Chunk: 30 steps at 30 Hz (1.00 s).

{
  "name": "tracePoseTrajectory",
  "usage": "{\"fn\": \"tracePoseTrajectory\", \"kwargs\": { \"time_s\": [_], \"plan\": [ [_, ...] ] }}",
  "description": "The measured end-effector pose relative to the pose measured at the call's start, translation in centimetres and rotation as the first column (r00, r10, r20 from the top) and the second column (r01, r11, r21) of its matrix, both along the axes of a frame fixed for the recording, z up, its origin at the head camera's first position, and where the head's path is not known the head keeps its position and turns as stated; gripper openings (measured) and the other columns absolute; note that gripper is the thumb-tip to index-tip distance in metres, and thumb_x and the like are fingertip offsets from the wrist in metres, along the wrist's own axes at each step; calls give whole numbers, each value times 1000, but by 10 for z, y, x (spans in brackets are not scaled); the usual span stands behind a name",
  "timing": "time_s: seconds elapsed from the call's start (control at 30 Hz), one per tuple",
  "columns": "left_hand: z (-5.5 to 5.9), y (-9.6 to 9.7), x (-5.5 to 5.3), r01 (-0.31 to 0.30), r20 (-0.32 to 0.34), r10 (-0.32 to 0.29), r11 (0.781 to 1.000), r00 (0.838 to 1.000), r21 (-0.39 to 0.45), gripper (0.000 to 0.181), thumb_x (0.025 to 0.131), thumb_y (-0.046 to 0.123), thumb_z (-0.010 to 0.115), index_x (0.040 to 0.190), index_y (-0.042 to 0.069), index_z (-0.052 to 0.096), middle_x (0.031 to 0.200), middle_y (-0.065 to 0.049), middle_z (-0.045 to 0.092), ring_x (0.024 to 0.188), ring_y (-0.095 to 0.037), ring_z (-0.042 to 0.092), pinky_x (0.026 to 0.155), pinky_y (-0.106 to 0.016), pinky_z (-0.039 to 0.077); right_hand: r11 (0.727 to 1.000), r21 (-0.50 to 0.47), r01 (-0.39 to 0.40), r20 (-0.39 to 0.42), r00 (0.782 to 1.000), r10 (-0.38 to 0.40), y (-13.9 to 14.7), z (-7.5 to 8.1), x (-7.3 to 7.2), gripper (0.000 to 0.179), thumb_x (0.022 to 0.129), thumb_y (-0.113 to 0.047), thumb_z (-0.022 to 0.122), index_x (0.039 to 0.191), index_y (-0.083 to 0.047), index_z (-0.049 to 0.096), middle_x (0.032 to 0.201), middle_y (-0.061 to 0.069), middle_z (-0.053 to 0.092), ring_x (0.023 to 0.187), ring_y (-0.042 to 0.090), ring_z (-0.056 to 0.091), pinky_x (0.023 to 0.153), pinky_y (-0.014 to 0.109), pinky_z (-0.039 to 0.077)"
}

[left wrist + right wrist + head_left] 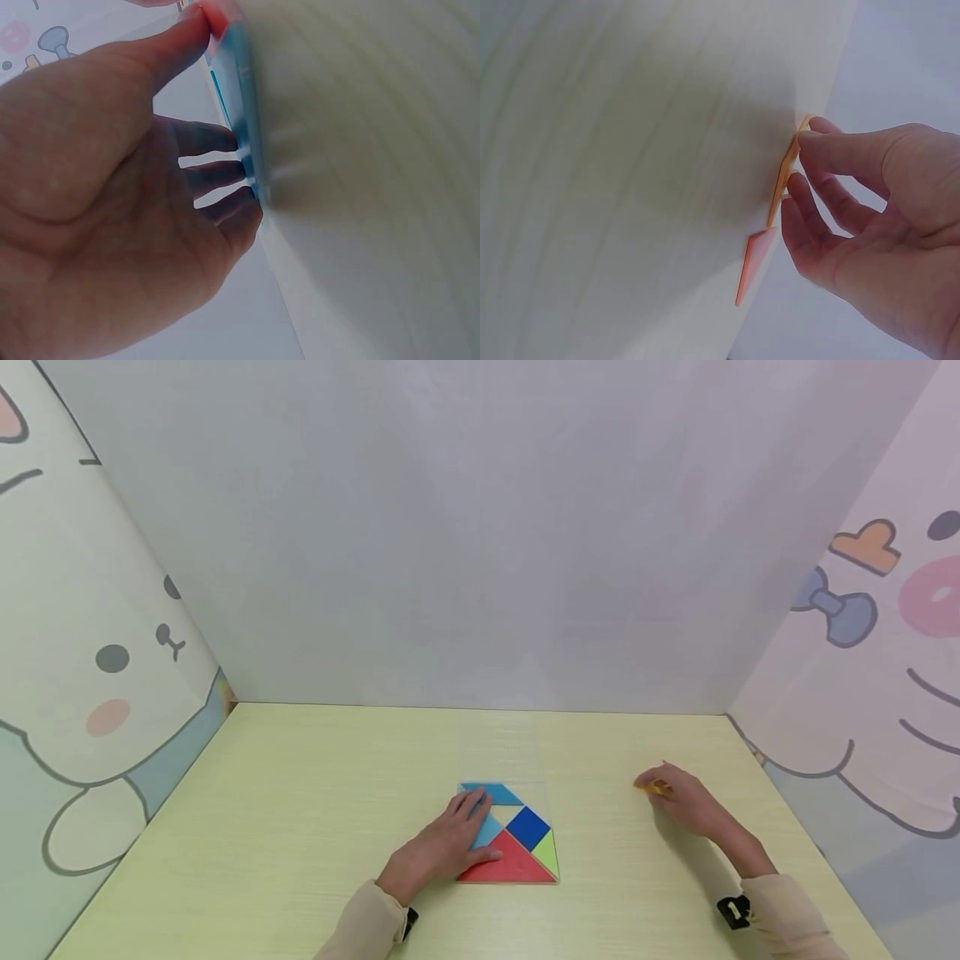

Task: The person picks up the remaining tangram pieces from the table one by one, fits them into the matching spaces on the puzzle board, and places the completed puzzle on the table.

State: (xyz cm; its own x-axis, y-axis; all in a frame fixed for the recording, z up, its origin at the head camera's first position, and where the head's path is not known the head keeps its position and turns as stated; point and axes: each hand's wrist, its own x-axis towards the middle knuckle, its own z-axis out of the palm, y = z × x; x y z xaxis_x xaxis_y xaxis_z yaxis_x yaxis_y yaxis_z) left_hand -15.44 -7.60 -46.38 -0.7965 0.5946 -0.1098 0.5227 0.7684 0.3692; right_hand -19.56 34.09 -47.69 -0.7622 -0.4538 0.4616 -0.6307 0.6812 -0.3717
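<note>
A tangram in a shallow clear tray lies on the table in the head view. Its pieces include a red triangle, a dark blue square, a green triangle and light blue pieces. My left hand rests on the tray's left side, fingers spread over the light blue pieces and thumb on the red triangle. Off to the right, my right hand pinches a yellow-orange tangram piece at the tabletop. Fingers hide part of its outline.
Beside the yellow-orange piece, an orange-red flat piece lies on the table in the right wrist view. A faint clear sheet extends behind the tray. Grey wall closes the table's back, with cartoon-printed panels at the sides.
</note>
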Motion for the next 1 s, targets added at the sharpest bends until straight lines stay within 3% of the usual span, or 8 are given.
{"fn": "tracePoseTrajectory", "kwargs": {
  "time_s": [0.13,0.27,0.4,0.5,0.6,0.7,0.83,1.0],
  "plan": [
    [0,0,0,-5,0,5,1000,1000,-6,79,101,47,62,158,0,34,164,-16,30,151,-36,28,116,-48,39,999,-23,-25,27,999,25,0,0,-1,35,73,26,74,94,-3,71,90,8,69,81,24,65,107,1,20],
    [0,0,0,-5,4,5,1000,1000,-4,79,101,47,62,158,0,34,165,-16,30,151,-36,27,116,-48,39,998,-32,-56,16,998,57,1,-2,-2,39,71,28,74,92,-4,71,89,8,69,78,22,62,107,2,19],
    [0,0,1,0,7,0,1000,1000,3,79,101,46,63,158,-1,34,165,-16,29,151,-36,27,116,-49,38,1000,-5,-19,1,1000,19,1,-2,-1,37,71,24,77,95,-3,71,92,9,69,80,25,63,102,8,34],
    [0,0,1,4,7,-4,1000,1000,3,79,101,45,62,158,-1,33,165,-17,29,151,-36,27,116,-49,38,997,29,74,35,997,-75,1,2,2,31,75,16,80,99,-1,71,97,12,69,86,32,66,88,27,53],
    [0,0,0,6,4,-6,1000,1000,-3,79,102,45,62,158,-1,33,165,-17,29,151,-36,27,116,-49,39,984,59,166,88,981,-171,2,5,3,25,79,8,81,101,2,71,98,17,68,88,39,64,71,43,55],
    [1,0,0,8,-5,-8,1000,1000,-10,79,101,45,62,158,-1,33,165,-17,29,150,-36,28,115,-48,41,971,77,228,118,964,-236,5,5,5,22,81,6,81,100,3,71,89,14,63,77,29,58,63,37,47],
    [0,0,-1,6,-7,-6,1000,1000,-18,79,101,46,63,158,-1,34,164,-16,30,150,-35,29,114,-47,42,971,60,232,103,966,-237,8,2,8,21,80,7,81,97,1,71,78,4,51,70,14,42,59,29,35],
    [-1,1,-2,-2,3,2,1000,1000,-21,80,101,47,62,159,0,33,165,-16,29,150,-35,28,113,-48,42,984,25,177,59,982,-178,7,0,8,21,79,8,81,95,-2,71,81,4,56,73,20,50,61,30,37]
  ]
}}
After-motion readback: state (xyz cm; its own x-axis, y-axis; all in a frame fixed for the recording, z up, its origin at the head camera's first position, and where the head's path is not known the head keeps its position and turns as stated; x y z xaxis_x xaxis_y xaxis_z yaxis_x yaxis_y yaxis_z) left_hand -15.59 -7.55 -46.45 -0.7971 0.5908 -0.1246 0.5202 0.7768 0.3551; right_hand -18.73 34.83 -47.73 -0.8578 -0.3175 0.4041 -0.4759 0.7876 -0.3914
